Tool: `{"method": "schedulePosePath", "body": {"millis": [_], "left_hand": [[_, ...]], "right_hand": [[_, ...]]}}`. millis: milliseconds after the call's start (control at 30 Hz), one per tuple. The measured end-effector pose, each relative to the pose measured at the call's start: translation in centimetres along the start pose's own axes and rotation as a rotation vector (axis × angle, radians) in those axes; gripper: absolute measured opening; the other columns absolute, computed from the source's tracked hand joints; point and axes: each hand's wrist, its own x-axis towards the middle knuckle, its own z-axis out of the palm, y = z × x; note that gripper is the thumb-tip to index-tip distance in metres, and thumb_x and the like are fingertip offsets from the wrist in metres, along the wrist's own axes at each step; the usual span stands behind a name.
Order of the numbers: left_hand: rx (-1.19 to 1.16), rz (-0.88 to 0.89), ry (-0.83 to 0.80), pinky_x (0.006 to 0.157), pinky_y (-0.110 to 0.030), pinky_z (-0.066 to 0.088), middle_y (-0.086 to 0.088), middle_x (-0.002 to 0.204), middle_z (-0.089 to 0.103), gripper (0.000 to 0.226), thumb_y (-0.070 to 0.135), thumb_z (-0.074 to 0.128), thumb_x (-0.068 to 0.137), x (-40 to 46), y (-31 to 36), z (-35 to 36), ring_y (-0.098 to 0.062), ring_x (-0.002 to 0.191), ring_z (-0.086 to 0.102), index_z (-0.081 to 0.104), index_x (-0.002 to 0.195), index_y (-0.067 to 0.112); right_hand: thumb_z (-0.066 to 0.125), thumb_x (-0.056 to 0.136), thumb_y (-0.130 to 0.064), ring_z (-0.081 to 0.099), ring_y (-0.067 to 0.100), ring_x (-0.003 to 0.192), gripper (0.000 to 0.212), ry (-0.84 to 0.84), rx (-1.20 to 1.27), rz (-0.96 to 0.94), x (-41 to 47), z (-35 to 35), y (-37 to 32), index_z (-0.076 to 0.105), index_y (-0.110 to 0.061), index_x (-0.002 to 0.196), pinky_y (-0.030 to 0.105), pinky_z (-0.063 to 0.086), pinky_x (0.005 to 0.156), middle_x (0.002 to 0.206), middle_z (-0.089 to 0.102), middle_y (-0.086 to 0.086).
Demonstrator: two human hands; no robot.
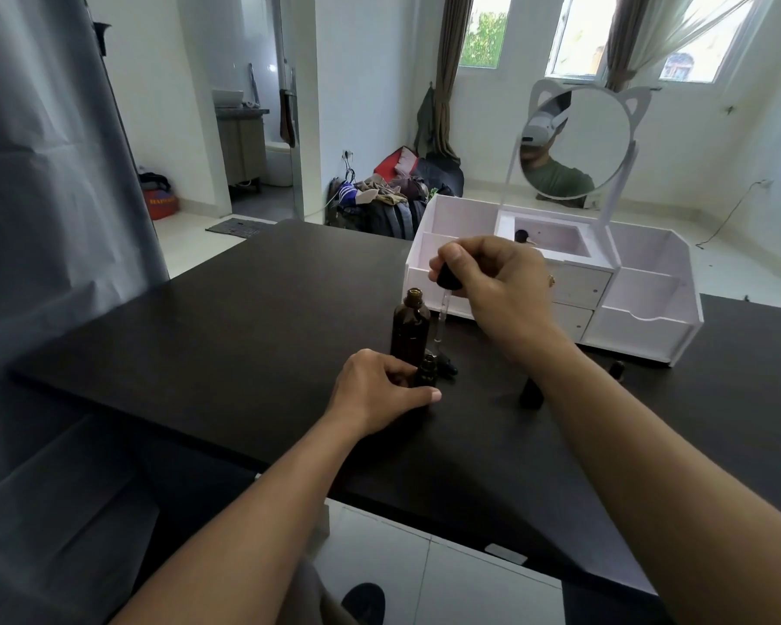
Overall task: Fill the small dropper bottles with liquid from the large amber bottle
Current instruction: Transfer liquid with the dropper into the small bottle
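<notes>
Two bare forearms reaching in from the near edge, over a dark tabletop [226, 336]. One large amber bottle [410, 329], uncapped, upright near mid-table. One small dropper bottle [426, 373] just in front of it, pinched between thumb and curled fingers of the left hand [382, 392], heel of that hand down on the wood. One glass dropper [443, 304] held above, black bulb squeezed between thumb and forefinger of the right hand [492, 286], pipette pointing down, tip close above the small bottle's mouth (contact too fine to call). One more dark bottle [530, 392] half hidden behind the right wrist, and a dark cap-like piece [617, 369] further right, partly hidden too. Another dark blob [447, 366] just behind the small bottle, identity unclear.

Behind all that, one white desktop organizer [641, 304] with drawers and open compartments, topped by a round cat-eared mirror [576, 142]. Beyond the table, a heap of clothes and bags [388, 191] on the floor, two windows with brown curtains [452, 69]. Grey drape [50, 173] filling the left side.
</notes>
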Motion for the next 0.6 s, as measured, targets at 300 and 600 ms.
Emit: {"method": "schedulePosePath", "body": {"millis": [300,600], "left_hand": [[0.008,-0.023,0.005,0.086,-0.032,0.055,0.006,0.100,0.072,0.052,0.050,0.082,0.067,-0.01,-0.05,0.01,-0.006,0.092,0.065,0.074,0.111,0.022],[0.000,-0.019,0.002,0.082,-0.028,0.054,0.007,0.096,0.071,0.046,0.048,0.082,0.069,-0.15,0.14,-0.02,-0.005,0.089,0.064,0.075,0.107,0.023]], "right_hand": [[0.059,0.096,-0.013,0.073,0.019,0.083,0.020,-0.007,-0.009,0.009,-0.41,0.51,0.37,0.068,-0.025,0.083,0.031,0.060,0.080,0.087,0.074,0.006],[0.061,0.094,-0.011,0.072,0.023,0.084,0.020,0.011,-0.011,0.033,-0.55,0.61,0.88,0.070,-0.021,0.080,0.042,0.060,0.083,0.087,0.074,0.009]]}}
